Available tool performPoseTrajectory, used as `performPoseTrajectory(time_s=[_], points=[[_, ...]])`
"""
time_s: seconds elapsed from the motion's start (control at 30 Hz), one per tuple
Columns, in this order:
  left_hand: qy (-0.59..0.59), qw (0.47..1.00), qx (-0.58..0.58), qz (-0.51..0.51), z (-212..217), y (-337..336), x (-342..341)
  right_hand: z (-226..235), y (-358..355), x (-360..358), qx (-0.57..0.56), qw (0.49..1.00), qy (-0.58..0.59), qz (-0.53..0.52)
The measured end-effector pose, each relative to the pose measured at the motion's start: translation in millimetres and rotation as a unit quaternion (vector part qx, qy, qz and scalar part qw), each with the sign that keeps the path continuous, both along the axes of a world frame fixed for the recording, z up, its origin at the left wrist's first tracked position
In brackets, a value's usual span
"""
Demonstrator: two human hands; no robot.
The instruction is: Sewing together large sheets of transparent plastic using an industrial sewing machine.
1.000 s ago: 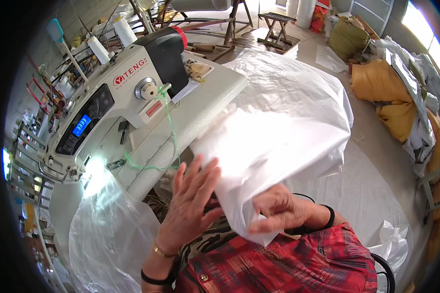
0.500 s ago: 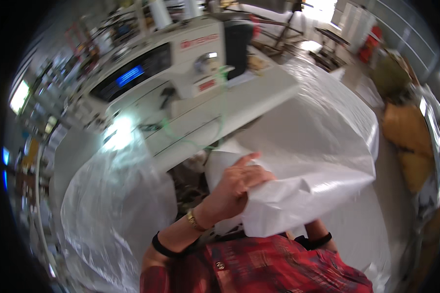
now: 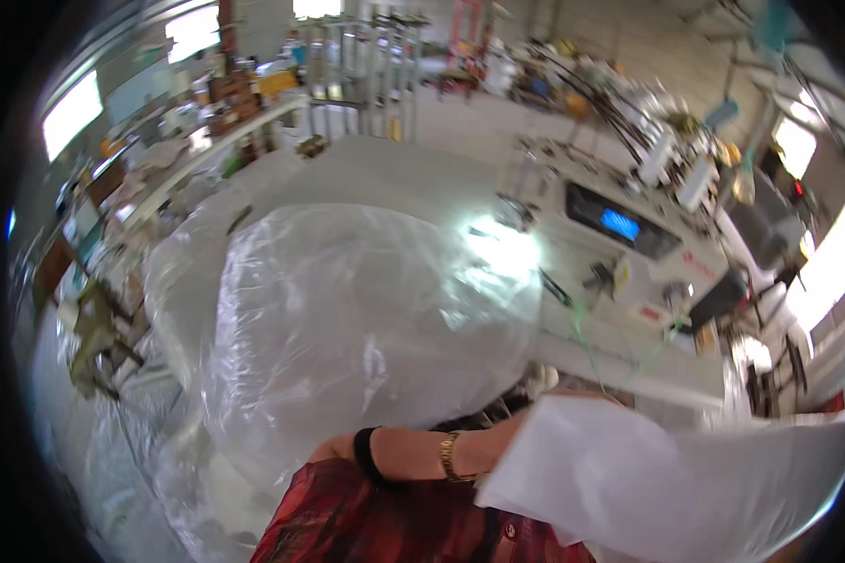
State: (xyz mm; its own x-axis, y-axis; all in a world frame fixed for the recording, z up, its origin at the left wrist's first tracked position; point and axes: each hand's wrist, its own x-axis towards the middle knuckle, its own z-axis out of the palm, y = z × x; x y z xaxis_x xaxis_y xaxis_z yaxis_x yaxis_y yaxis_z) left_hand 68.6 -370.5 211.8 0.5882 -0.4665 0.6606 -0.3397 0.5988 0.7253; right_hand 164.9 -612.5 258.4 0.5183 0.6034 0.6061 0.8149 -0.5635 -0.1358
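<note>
One large sheet of stiff white fabric (image 3: 667,488) spreads across the lower right, hiding the left hand (image 3: 521,427) behind its edge, so its grip cannot be told. Beside it billows a clear plastic bag (image 3: 347,319), with a white sewing machine (image 3: 648,253) beyond.

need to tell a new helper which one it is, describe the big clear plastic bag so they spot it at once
Start at the white sewing machine with the blue lit screen on the right. Look left of it, past the bright glare on the table: the clear plastic bag bulges there like a large dome. Unlike the opaque white sheet in the lower right, it is see-through, glossy and wrinkled.
</note>
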Motion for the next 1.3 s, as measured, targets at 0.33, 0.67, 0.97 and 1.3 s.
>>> performPoseTrajectory(time_s=[0.33,0.67,0.97,1.3], points=[[0.144,0.759,-0.137,0.620,-48.7,273.5,-157.5,61.7,39.6,6.2,0.082,0.971,-0.221,-0.029],[0.243,0.654,-0.090,0.711,-81.8,318.3,-179.0,-46.0,57.4,67.1,0.354,0.927,0.027,-0.121],[0.232,0.599,0.121,0.757,-50.4,366.5,-160.4,-101.0,110.7,86.0,0.408,0.827,0.387,-0.020],[0.191,0.452,0.309,0.815,-2.5,447.3,-184.0,-52.1,171.8,98.7,0.272,0.886,0.367,0.076]])
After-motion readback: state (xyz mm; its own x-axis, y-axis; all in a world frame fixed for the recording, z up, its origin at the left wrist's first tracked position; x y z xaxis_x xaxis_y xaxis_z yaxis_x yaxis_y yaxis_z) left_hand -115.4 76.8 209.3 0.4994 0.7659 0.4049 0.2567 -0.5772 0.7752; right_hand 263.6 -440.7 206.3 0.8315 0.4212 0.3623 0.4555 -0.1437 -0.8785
